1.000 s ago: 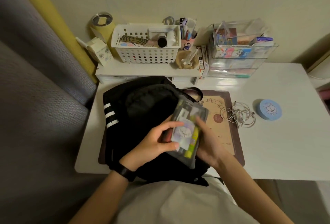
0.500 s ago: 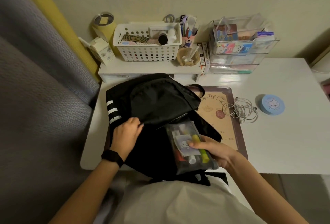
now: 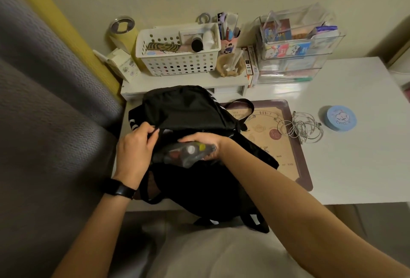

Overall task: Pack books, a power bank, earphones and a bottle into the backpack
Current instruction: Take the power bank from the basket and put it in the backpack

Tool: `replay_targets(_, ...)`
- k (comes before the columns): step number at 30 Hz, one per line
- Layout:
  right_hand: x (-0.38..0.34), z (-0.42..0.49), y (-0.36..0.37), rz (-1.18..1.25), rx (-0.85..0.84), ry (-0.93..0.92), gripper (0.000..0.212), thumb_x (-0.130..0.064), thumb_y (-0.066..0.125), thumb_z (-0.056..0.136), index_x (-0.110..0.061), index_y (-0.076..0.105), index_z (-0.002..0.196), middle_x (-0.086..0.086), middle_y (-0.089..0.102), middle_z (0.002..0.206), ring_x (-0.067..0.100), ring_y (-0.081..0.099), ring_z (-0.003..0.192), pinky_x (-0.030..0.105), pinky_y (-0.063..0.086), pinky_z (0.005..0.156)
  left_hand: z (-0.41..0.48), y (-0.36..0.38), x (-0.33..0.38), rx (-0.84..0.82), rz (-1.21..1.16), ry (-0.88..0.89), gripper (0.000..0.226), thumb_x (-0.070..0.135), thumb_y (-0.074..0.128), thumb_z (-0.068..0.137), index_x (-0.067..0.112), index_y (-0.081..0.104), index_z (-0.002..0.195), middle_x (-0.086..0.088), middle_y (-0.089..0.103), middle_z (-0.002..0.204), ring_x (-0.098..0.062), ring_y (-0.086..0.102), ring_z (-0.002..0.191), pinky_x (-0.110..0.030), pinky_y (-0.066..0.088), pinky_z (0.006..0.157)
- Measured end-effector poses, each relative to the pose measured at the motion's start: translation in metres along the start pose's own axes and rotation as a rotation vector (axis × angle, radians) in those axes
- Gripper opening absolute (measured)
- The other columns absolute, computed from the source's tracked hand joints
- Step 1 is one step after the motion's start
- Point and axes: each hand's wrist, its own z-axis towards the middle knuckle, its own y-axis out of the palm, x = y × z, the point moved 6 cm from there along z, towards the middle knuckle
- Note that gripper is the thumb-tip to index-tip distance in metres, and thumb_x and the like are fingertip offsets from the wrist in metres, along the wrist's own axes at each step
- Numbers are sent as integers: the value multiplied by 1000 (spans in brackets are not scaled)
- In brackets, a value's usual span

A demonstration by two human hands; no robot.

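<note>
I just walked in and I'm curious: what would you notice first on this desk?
The black fabric backpack in the middle of the white table stands out first: the left hand grips its opened edge while the right hand holds a clear plastic pouch of pens at the opening. To the right, a tangle of white earphone cable lies on the brown desk mat, with a round light-blue tin further right.
</note>
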Motion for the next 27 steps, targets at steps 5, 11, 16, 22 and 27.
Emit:
replay_targets(5,-9,-8,-28,111,77,-125,20,-20,58,93,-6,68,104,11,74,99,21,71,78,29,58,78,0,3,5,-3,-30,-7,14,16,68,86,6,60,81,-10,61,60,-32,60,51,-29,34,45)
replay_targets(11,-9,23,-6,-72,194,-207,34,-23,67,88,-9,61,118,7,68,116,17,67,96,25,56,77,0,7,12,-28,-27,6,13,19,66,88,8,60,83,-7,62,63,-29,61,54,-29,35,45)
replay_targets(16,-14,33,2,-545,749,-480,42,-13,72,80,-1,58,118,17,63,119,30,58,114,32,45,96,-8,16,4,-81,-8,-6,14,24,61,90,10,60,88,-6,61,65,-28,61,55,-29,36,46)
replay_targets(22,40,3,21,-796,947,-482,34,-13,57,87,-2,46,117,18,49,123,35,50,113,38,43,93,-10,27,0,-81,-23,-19,13,24,62,90,11,60,88,-8,61,65,-28,59,54,-27,33,46)
replay_targets(27,41,13,22,-621,977,-328,44,-10,58,89,-2,42,129,20,43,135,36,49,118,38,41,101,-12,29,2,-82,-44,-16,13,26,62,89,12,61,88,-6,64,69,-26,61,58,-27,36,46)
